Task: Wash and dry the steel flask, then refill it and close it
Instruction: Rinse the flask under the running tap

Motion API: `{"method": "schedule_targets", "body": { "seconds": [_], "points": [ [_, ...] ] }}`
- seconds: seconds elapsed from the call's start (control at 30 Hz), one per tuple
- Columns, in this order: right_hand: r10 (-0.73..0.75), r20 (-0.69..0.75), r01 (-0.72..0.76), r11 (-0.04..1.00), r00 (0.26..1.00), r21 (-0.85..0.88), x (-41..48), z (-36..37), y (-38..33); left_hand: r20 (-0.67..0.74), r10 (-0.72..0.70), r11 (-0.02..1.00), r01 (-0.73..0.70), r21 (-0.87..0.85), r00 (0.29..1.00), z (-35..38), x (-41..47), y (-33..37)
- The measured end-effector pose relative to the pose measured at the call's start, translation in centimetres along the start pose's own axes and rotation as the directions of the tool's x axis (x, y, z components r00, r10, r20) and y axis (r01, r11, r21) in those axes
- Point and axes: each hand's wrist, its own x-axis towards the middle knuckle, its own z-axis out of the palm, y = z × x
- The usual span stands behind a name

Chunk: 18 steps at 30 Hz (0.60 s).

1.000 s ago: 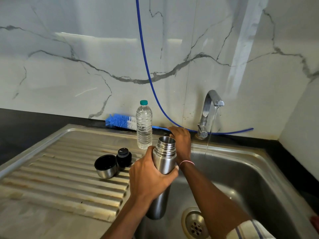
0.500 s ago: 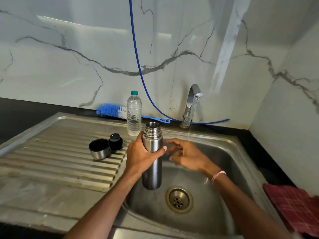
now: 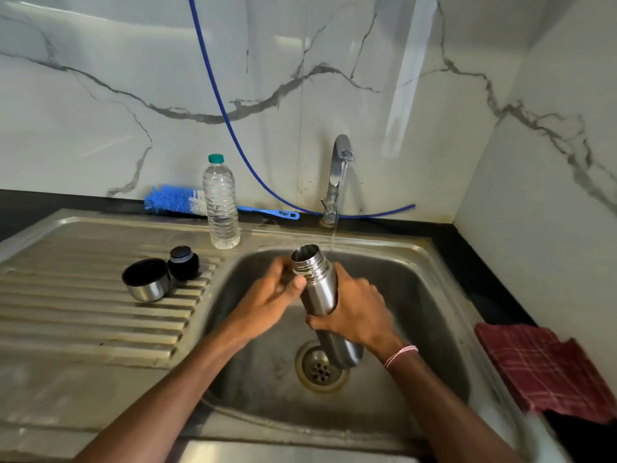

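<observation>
My right hand is clamped round the middle of the tall, cylindrical steel flask, fingers wrapped over its far side and thumb under it, a pink-and-white thread band at the wrist. The flask is tilted over the sink basin: its base hangs just above the round metal drain and its open, threaded mouth leans up and to the left. My left hand comes in from the left at the neck. The thumb tip lies against the shoulder below the threads and the fingers curl behind the neck, but they are blurred, so I cannot tell whether they close on it.

To my right a red checked cloth lies crumpled on the counter beside the sink. On the ribbed steel draining board to the left a steel cup-lid with a black inside lies tipped, touching a black stopper. Farther back stands a clear plastic water bottle with a green cap, and behind it lies a blue bristle bottle brush. The chrome tap runs a thin stream that falls just right of the flask's mouth — not into it. A blue hose hangs down the white marble wall.
</observation>
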Motion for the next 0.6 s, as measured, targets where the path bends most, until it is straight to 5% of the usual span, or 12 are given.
{"method": "schedule_targets", "body": {
  "seconds": [0.2, 0.6],
  "points": [
    [0.173, -0.148, -0.12, 0.944, 0.974, 0.308, 0.1, -0.7, 1.6, -0.222, 0.028, 0.999, -0.017, 0.051, 0.975, -1.1, 0.8, -0.8],
    [0.193, 0.094, -0.204, 0.97, 0.977, 0.133, 0.5, -0.7, 2.7, -0.212, -0.016, 0.979, 0.058, 0.196, 0.977, -1.4, 0.3, -0.6]
  ]
}}
